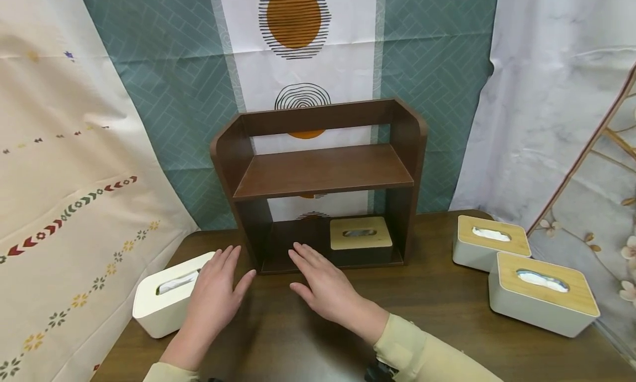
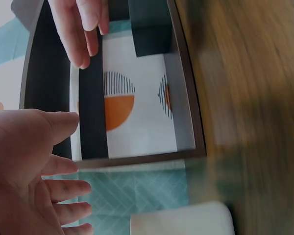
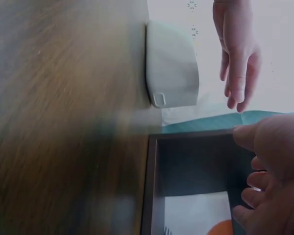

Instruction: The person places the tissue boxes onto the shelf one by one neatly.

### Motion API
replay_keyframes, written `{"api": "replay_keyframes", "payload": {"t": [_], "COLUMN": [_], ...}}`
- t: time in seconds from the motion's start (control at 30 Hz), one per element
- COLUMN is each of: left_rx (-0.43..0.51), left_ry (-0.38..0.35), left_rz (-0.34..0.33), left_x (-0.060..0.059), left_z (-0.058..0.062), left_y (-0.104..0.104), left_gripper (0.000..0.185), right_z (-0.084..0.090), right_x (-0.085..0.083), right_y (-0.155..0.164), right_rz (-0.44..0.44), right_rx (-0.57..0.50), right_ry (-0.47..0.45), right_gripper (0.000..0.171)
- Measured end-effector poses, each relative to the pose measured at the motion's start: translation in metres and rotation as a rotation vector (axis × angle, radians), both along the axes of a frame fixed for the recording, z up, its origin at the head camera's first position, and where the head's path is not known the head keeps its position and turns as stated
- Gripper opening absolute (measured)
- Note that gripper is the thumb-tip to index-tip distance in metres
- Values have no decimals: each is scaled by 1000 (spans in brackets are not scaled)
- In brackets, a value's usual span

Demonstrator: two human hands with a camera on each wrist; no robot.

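Both hands are held in the air in front of a dark brown two-tier shelf (image 1: 323, 169), holding nothing. My left hand (image 1: 212, 293) has its fingers extended and overlaps the right end of a white tissue box (image 1: 149, 304) in the head view; whether they touch is not clear there. In the right wrist view the left hand (image 3: 240, 54) appears apart from that box (image 3: 171, 63). My right hand (image 1: 328, 288), fingers extended, is before the shelf's lower compartment. Inside that compartment, at the right, sits a tissue box with a wood-coloured lid (image 1: 343, 241).
At the table's right stand two pale tissue boxes with wooden lids, a rear one (image 1: 467, 249) and a nearer one (image 1: 541, 310), close together. Patterned cloth (image 1: 184, 95) hangs behind the shelf and along both sides of the brown table (image 1: 427, 316).
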State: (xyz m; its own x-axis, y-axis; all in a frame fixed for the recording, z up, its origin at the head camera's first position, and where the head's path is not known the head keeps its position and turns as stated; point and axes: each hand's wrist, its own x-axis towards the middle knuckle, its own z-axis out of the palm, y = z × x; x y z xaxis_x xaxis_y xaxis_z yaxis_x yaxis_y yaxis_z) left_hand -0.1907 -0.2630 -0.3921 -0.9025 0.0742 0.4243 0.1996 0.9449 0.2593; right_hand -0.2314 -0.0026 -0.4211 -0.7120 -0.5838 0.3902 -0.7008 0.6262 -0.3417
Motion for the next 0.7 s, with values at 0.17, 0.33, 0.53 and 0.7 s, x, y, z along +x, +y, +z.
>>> {"api": "replay_keyframes", "payload": {"t": [0.17, 0.33, 0.53, 0.7], "left_rx": [0, -12, -11, -7], "left_ry": [28, 77, 115, 136], "left_rz": [11, 24, 52, 57], "left_x": [5, 10, 18, 21], "left_z": [0, -3, -4, -2], "left_y": [-17, -34, -54, -64], "left_gripper": [66, 64, 63, 63], "right_z": [3, 3, 3, 4], "right_x": [0, 3, 5, 6], "right_y": [-11, -22, -34, -41], "right_rz": [23, 47, 76, 98], "right_rx": [19, 34, 60, 69], "right_ry": [10, -3, 13, 33], "right_gripper": [70, 70, 70, 69]}}
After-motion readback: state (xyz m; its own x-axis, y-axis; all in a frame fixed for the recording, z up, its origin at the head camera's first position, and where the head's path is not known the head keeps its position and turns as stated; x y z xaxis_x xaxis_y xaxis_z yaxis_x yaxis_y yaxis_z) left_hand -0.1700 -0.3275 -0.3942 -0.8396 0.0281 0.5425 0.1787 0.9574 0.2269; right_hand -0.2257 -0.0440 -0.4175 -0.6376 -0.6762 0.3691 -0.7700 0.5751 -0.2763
